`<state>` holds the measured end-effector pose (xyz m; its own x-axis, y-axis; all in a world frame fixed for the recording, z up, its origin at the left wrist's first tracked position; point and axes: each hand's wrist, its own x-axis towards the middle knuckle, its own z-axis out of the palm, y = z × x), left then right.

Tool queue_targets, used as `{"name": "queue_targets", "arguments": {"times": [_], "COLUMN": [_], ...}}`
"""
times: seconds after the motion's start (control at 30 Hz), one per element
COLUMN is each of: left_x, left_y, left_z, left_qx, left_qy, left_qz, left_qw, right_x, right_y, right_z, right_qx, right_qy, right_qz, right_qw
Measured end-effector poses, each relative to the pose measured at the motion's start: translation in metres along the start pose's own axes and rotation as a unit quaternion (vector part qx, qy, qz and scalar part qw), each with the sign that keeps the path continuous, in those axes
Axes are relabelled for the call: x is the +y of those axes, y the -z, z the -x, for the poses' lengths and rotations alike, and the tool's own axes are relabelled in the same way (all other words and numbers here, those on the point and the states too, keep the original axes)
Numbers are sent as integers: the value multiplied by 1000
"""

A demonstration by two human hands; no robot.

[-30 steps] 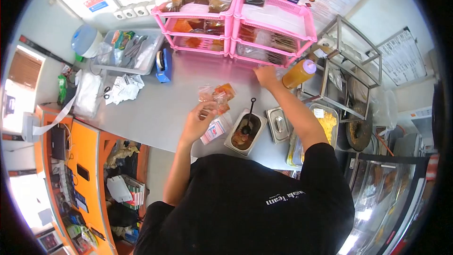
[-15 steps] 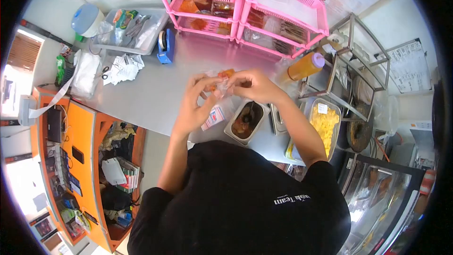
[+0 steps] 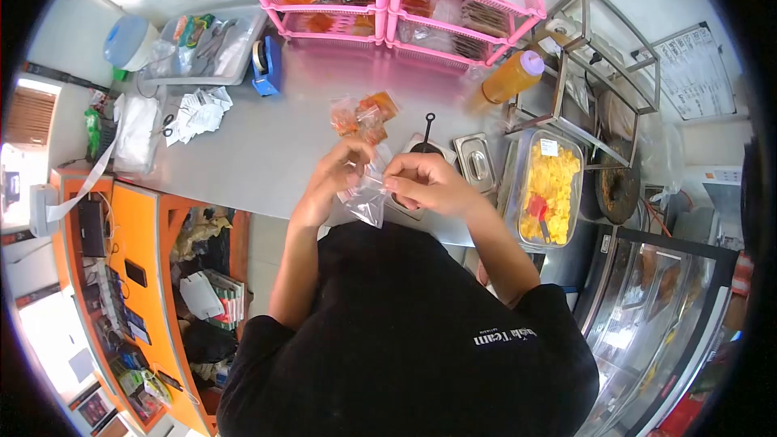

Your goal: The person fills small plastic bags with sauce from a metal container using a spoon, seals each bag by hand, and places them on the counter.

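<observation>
My left hand [image 3: 333,180] and my right hand [image 3: 430,183] are closed on the upper part of a small clear plastic bag [image 3: 370,205], close to my body. The bag hangs down and looks empty. Just beyond my fingers, several small clear packets with orange-red contents [image 3: 364,116] lie together on the steel counter. Partly hidden by my right hand is a steel container [image 3: 441,150], with a black-handled ladle [image 3: 429,129] standing in it. A steel lid [image 3: 476,163] lies to its right.
At right stands a tub of yellow pieces [image 3: 550,186] with a red scoop [image 3: 537,210]. A sauce bottle [image 3: 511,79] and metal rack [image 3: 558,113] are behind it. Pink shelves [image 3: 388,12] line the back; a blue tape dispenser [image 3: 265,69] and paper slips [image 3: 199,116] are left.
The orange-red packets that were at my hands now lie on the counter. My hands have come nearer my body and hold the clear bag. A red scoop now shows in the yellow tub.
</observation>
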<state>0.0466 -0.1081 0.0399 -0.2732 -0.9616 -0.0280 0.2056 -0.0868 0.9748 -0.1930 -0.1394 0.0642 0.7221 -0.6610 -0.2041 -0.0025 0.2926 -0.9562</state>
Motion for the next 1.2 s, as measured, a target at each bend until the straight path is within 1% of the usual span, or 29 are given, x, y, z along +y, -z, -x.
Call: {"name": "queue_targets", "arguments": {"times": [0.07, 0.1, 0.2, 0.23, 0.33, 0.37, 0.43, 0.47, 0.5, 0.53, 0.57, 0.67, 0.73, 0.77, 0.83, 0.87, 0.97, 1.07, 1.17, 1.2], "left_x": [2, 1, -24, -25, -58, -66, -75, -80, -86, -93, -102, -132, -140, -144, -147, -150, -157, -155, -155, -151], "left_y": [-2, -2, -2, -9, -17, -19, -20, -18, -15, -12, -8, -2, -3, -4, -7, -6, -4, -7, -8, -9], "left_z": [12, 19, 42, 46, 53, 54, 55, 56, 57, 57, 56, 49, 40, 36, 28, 24, 20, 19, 18, 17], "left_qx": [17, 26, -3, 8, 65, 79, 106, 115, 124, 130, 132, 123, 108, 107, 103, 93, 73, 71, 72, 73], "left_qy": [-22, -31, 54, 29, 116, 125, 145, 161, 176, 190, 187, 174, 154, 163, 183, 185, 187, 175, 177, 186], "left_qz": [-126, -188, -328, -391, -260, -273, -300, -283, -266, -249, -234, -196, -179, -186, -201, -187, -154, -133, -99, -88], "left_qw": [992, 981, 943, 920, 956, 951, 937, 939, 940, 941, 945, 957, 966, 963, 957, 960, 967, 973, 977, 976], "right_x": [13, 10, 29, 36, 59, 58, 64, 70, 82, 86, 91, 101, 97, 97, 114, 123, 91, 52, 59, 67], "right_y": [-11, -20, -42, -48, -57, -53, -37, -23, 5, 33, 60, 118, 125, 126, 129, 132, 104, 73, 65, 66], "right_z": [4, 7, 6, 4, -2, 0, -2, -5, -10, -15, -20, -34, -47, -51, -58, -61, -36, 4, 34, 37], "right_qx": [63, 88, 122, 130, 125, 102, 238, 304, 386, 456, 501, 419, 347, 310, 262, 238, 141, 92, 166, 170], "right_qy": [47, 51, 89, 89, 121, 111, 90, 79, 79, 51, 50, -18, -30, -36, 24, 55, 10, -58, 57, 85], "right_qz": [123, 168, 228, 231, 222, 251, 246, 241, 281, 327, 334, 395, 401, 403, 392, 387, 401, 481, 510, 533], "right_qw": [989, 981, 962, 960, 959, 956, 935, 918, 875, 826, 797, 817, 847, 860, 881, 889, 905, 870, 842, 824]}}
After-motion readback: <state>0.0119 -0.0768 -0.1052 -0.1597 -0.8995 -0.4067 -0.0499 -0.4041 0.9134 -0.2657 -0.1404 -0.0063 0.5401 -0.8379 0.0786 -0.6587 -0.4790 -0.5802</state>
